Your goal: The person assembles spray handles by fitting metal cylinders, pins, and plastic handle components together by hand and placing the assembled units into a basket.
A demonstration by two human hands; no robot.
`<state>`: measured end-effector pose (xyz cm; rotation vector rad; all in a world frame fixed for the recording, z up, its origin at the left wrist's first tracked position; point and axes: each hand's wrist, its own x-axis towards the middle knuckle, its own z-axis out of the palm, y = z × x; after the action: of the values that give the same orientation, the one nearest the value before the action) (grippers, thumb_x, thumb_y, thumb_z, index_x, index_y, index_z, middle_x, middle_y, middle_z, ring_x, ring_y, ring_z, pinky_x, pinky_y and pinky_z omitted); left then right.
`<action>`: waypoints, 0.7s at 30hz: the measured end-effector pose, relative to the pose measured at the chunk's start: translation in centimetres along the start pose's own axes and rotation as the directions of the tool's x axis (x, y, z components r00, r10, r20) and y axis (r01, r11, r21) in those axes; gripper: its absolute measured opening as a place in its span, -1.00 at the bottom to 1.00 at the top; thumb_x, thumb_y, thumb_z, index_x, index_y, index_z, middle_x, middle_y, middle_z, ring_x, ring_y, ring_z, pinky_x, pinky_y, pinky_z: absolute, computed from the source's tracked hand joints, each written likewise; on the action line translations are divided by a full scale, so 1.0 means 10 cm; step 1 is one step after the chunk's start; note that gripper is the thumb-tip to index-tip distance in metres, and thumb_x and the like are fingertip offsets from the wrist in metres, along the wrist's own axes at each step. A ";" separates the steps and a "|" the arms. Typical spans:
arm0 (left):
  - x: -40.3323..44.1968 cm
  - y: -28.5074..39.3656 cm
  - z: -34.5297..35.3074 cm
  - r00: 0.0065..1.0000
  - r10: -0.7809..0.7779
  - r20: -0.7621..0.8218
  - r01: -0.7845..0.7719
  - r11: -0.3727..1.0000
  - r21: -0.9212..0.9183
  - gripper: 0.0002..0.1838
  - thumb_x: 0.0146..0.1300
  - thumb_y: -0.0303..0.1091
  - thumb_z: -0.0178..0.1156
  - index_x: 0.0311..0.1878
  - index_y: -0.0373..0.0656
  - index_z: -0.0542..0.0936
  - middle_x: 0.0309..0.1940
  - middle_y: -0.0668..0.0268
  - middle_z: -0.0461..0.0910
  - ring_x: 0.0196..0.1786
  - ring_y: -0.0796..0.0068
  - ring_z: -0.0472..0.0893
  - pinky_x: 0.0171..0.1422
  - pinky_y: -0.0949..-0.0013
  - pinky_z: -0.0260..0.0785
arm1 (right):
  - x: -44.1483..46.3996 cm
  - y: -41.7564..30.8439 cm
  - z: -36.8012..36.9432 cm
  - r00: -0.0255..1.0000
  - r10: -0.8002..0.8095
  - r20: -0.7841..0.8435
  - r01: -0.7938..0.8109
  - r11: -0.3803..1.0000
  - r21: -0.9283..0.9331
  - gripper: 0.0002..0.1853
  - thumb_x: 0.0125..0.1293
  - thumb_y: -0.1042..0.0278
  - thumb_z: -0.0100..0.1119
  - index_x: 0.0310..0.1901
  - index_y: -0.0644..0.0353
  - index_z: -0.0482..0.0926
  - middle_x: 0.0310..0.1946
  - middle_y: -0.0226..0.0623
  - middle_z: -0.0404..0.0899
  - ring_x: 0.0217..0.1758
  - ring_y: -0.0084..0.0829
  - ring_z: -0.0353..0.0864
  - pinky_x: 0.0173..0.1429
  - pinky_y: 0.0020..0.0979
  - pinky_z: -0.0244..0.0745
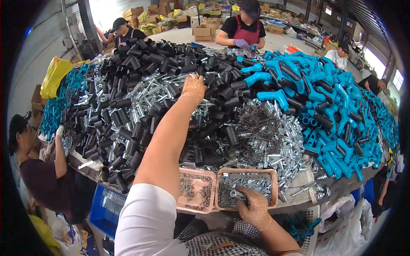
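My left hand (194, 88), in an orange-tinted glove, reaches far over the heap. Its fingers curl down among shiny metal rods (160, 85) and black plastic sleeves (222, 94); what they grip, if anything, is hidden. Close to my body, my right hand (256, 210) wears a similar glove. Between its thumb and fingers is a small silvery metal tube (237, 195), its round end showing. That hand is over the front of a pink tray (275, 187) filled with small metal pins. Beside it stands another pink tray (195, 209) with tiny metal parts.
Turquoise plastic handles (333, 115) are piled at right, beside dark springs (256, 132) and loose metal pins (288, 136). A blue crate (100, 213) sits below the left table edge. Plastic bags (346, 226) hang low at right. Co-workers sit around the table, one person (245, 27) across from me.
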<state>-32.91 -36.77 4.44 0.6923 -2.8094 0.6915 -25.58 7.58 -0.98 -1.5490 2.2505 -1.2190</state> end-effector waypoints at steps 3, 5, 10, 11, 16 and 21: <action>0.03 -0.04 0.16 0.998 0.036 -0.061 -0.038 0.999 -0.036 -0.71 0.38 -0.23 0.12 -0.01 -0.05 0.77 0.12 0.27 0.59 0.25 0.21 0.51 0.27 0.11 0.38 | 0.01 0.00 0.01 1.000 -0.017 -0.015 0.017 1.000 0.002 -0.57 0.08 0.47 0.36 0.05 0.26 0.62 -0.19 0.03 0.72 -0.17 0.04 0.74 -0.08 -0.14 0.64; -0.06 -0.11 0.07 0.983 0.167 -0.075 -0.164 0.985 0.046 -0.73 0.36 -0.27 0.13 -0.12 -0.15 0.78 0.05 0.21 0.63 0.22 0.20 0.57 0.27 0.14 0.45 | -0.01 0.00 0.00 0.999 -0.029 -0.018 0.030 0.999 0.014 -0.57 0.09 0.46 0.37 0.05 0.26 0.62 -0.19 0.03 0.72 -0.16 0.04 0.74 -0.07 -0.13 0.64; -0.14 -0.45 -0.01 0.991 -0.126 -0.042 0.123 0.989 -0.077 -0.74 0.29 -0.24 0.21 -0.15 -0.18 0.78 -0.13 0.13 0.75 -0.04 0.07 0.74 0.10 0.04 0.57 | -0.02 0.04 0.01 0.999 -0.039 -0.033 0.040 0.998 0.046 -0.60 0.13 0.43 0.38 0.05 0.27 0.63 -0.18 0.04 0.72 -0.15 0.06 0.74 -0.06 -0.12 0.64; -0.18 -0.60 0.12 0.983 -0.177 -0.052 0.170 0.978 -0.121 -0.74 0.29 -0.23 0.21 -0.14 -0.14 0.78 -0.11 0.13 0.74 -0.01 0.08 0.73 0.11 0.04 0.57 | -0.03 0.02 0.01 0.998 -0.037 -0.041 0.039 0.998 0.047 -0.60 0.13 0.42 0.38 0.04 0.27 0.63 -0.18 0.04 0.72 -0.14 0.06 0.74 -0.06 -0.12 0.64; -0.46 -0.43 -0.31 0.993 0.079 -0.092 -0.079 0.997 -0.001 -0.68 0.26 -0.04 0.26 -0.06 0.00 0.73 -0.09 0.19 0.66 0.05 0.11 0.62 0.13 0.06 0.48 | -0.01 0.00 0.04 0.994 -0.055 -0.096 0.056 0.998 0.004 -0.59 0.13 0.41 0.38 0.05 0.24 0.65 -0.16 0.05 0.72 -0.14 0.05 0.75 -0.06 -0.13 0.64; -0.14 -0.20 0.27 0.987 0.145 -0.067 -0.145 0.989 0.008 -0.77 0.26 -0.23 0.23 -0.07 0.01 0.72 -0.15 0.22 0.72 0.03 0.11 0.67 0.08 0.06 0.54 | -0.04 -0.03 0.01 0.997 -0.012 -0.077 0.013 1.000 0.005 -0.58 0.11 0.41 0.39 0.05 0.22 0.64 -0.18 0.00 0.72 -0.15 0.01 0.75 -0.06 -0.12 0.64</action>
<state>-30.87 -39.03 2.46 0.4583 -2.8173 0.7291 -25.13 7.81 -1.00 -1.5422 2.2851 -1.3089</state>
